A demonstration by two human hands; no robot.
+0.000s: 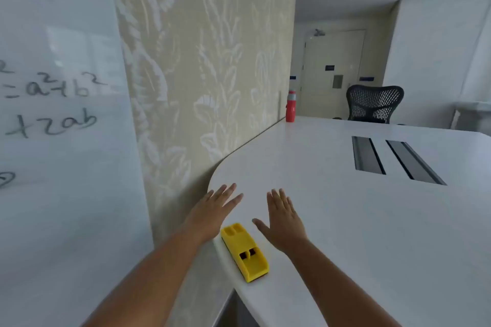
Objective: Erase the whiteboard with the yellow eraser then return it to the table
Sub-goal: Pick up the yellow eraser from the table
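Meanwhile, both hands, left (212,210) and right (285,220), hovered flat, fingers spread and empty; the yellow eraser (245,252) lay on the bench (358,220) between their wrists.

Eraser (245,255) lies on table (345,220) edge, whiteboard (61,114) to its left.

— What is cut off at the left edge?
— The whiteboard (53,127) writing is clipped there, and its strokes are blurred.
— Anything hidden?
— The office chair (374,103) is screened below by the table (345,220). The door (334,71) signs cannot be read.
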